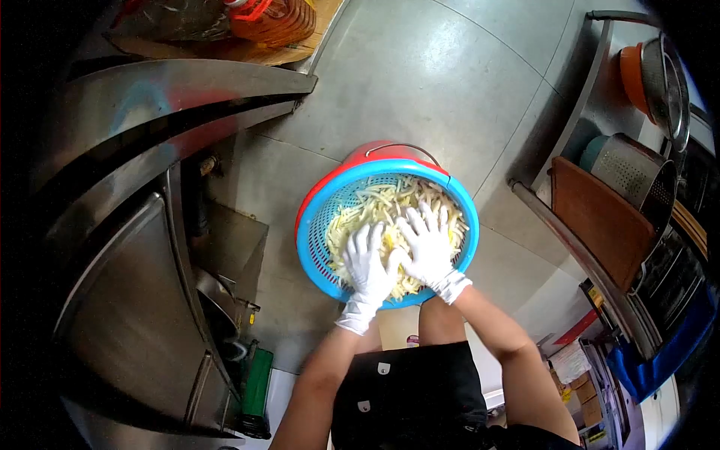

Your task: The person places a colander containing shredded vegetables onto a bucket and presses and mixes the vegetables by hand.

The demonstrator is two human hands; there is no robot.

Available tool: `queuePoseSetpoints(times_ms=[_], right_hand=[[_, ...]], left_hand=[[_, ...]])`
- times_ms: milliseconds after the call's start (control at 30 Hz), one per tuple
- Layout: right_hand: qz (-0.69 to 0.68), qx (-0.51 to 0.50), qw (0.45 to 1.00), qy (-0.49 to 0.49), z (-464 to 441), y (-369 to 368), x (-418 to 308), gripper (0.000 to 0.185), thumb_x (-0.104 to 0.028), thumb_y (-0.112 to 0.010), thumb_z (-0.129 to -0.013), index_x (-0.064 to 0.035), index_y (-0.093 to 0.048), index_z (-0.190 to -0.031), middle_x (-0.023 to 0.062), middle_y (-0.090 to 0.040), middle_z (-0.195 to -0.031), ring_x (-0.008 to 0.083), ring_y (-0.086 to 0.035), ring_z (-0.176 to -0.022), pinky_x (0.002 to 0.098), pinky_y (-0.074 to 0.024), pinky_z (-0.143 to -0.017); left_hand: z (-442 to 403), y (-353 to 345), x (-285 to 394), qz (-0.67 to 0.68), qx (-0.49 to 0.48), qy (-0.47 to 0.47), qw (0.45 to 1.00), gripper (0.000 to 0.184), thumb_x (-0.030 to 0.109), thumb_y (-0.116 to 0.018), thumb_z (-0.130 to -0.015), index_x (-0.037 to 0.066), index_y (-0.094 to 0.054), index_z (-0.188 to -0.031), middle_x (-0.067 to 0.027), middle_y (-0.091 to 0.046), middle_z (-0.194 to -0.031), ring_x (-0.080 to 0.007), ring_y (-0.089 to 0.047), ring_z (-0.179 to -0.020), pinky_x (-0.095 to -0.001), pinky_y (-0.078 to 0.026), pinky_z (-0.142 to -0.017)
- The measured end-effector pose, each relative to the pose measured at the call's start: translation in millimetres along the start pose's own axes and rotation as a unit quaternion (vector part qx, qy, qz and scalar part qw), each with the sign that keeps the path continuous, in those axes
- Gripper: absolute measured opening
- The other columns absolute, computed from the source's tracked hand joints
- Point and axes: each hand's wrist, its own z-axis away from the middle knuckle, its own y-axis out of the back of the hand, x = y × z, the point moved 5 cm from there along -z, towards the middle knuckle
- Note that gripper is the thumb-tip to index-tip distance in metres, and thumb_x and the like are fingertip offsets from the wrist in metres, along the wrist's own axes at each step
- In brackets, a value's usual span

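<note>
A blue perforated basket (311, 257) rests in the mouth of a red bucket (352, 156) on the floor. Pale, thin vegetable-like strips (390, 202) fill much of it. Both my hands wear white gloves. My left hand (367, 264) lies flat on the strips left of centre, fingers spread. Beside it, my right hand (427, 251) presses on the strips with its fingers apart. The two hands are close together near the thumbs. What lies under the palms is hidden.
Steel counters (112, 285) stand at the left. A bottle of reddish liquid (281, 21) is at the top left. On the right, a rack holds an orange bowl (634, 79), a steel strainer (637, 171) and a brown board (596, 221). Grey tiles (427, 75) cover the floor.
</note>
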Motion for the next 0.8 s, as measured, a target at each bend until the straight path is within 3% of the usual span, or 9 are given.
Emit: queuePoseSetpoints(times_ms=[67, 233, 367, 533, 700, 800], right_hand=[[-0.019, 0.032, 0.999, -0.016, -0.9, -10.7, 4.1, 0.056, -0.041, -0.062, -0.079, -0.0086, -0.060, -0.124, 0.0160, -0.054, -0.132, 0.0413, -0.044, -0.127, 0.0642, -0.0217, -0.108], [-0.009, 0.097, 0.995, -0.005, -10.9, -20.4, 6.0, 0.050, -0.041, -0.064, -0.076, -0.0095, -0.063, -0.115, 0.0125, -0.058, -0.120, 0.0359, -0.051, -0.111, 0.0607, -0.0317, -0.093], [-0.025, 0.115, 0.993, -0.002, -20.7, -23.3, 7.2, 0.045, -0.036, -0.068, -0.071, -0.0110, -0.065, -0.108, 0.0096, -0.057, -0.114, 0.0324, -0.051, -0.107, 0.0538, -0.0340, -0.089], [-0.030, 0.113, 0.993, -0.007, -32.5, -29.8, 7.7, 0.043, -0.036, -0.068, -0.071, -0.0114, -0.065, -0.106, 0.0091, -0.058, -0.112, 0.0310, -0.052, -0.101, 0.0532, -0.0353, -0.087], [-0.039, 0.092, 0.995, -0.016, -46.4, -35.2, 10.2, 0.040, -0.037, -0.068, -0.070, -0.0120, -0.066, -0.100, 0.0079, -0.059, -0.106, 0.0301, -0.052, -0.096, 0.0543, -0.0375, -0.084], [-0.041, 0.100, 0.994, -0.015, -51.1, -33.4, 9.5, 0.037, -0.037, -0.068, -0.069, -0.0121, -0.065, -0.096, 0.0075, -0.058, -0.099, 0.0298, -0.052, -0.091, 0.0528, -0.0393, -0.080]], left_hand=[[-2.9, -7.4, -1.1, -0.023, 0.037, -0.001, 0.999, 0.050, 0.033, -0.055, -0.088, 0.005, -0.054, -0.130, -0.0184, -0.051, -0.130, -0.0390, -0.046, -0.118, -0.0516, -0.034, -0.101], [-19.5, -21.4, -21.8, -0.028, 0.069, 0.010, 0.997, 0.038, 0.028, -0.052, -0.090, 0.005, -0.060, -0.119, -0.0156, -0.057, -0.122, -0.0372, -0.051, -0.110, -0.0501, -0.038, -0.095], [-27.5, -23.4, -28.2, -0.002, 0.074, 0.010, 0.997, 0.035, 0.025, -0.052, -0.089, 0.006, -0.061, -0.117, -0.0149, -0.058, -0.118, -0.0363, -0.053, -0.105, -0.0494, -0.039, -0.091], [-41.2, -24.9, -35.3, -0.005, 0.054, 0.025, 0.998, 0.035, 0.025, -0.051, -0.090, 0.005, -0.061, -0.117, -0.0149, -0.058, -0.117, -0.0370, -0.053, -0.105, -0.0495, -0.040, -0.090], [-53.5, -25.5, -40.9, 0.002, 0.080, -0.002, 0.997, 0.026, 0.023, -0.043, -0.097, 0.003, -0.058, -0.100, -0.0176, -0.056, -0.102, -0.0386, -0.052, -0.096, -0.0494, -0.041, -0.084], [-56.9, -26.8, -43.8, -0.009, 0.082, 0.005, 0.997, 0.027, 0.024, -0.042, -0.098, 0.003, -0.058, -0.101, -0.0179, -0.056, -0.103, -0.0382, -0.053, -0.097, -0.0490, -0.041, -0.084]])
